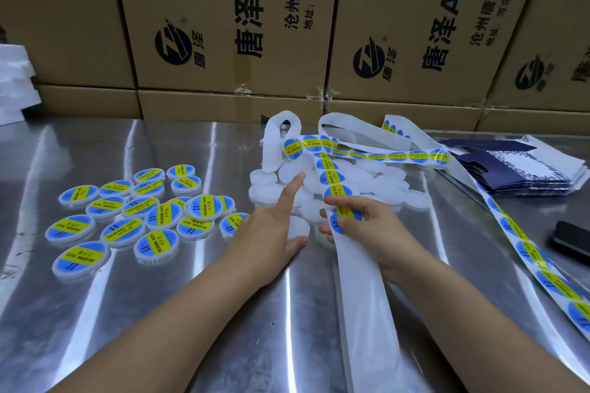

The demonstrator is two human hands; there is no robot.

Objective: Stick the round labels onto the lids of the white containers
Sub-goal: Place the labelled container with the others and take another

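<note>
A pile of plain white round containers (380,182) lies at the table's middle. Several containers with blue and yellow labels (153,217) are spread out to its left. A long white backing strip carrying round labels (332,179) loops over the pile. My right hand (367,230) pinches this strip at a label just in front of the pile. My left hand (271,226) rests over a white container (298,228), forefinger stretched toward the pile and thumb at the container's near side.
The shiny metal table (159,313) is walled at the back by stacked cardboard boxes (223,25). A stack of flat dark blue cartons (523,169) lies at the right, a black phone (571,239) near the right edge. Another label strip (526,249) trails right.
</note>
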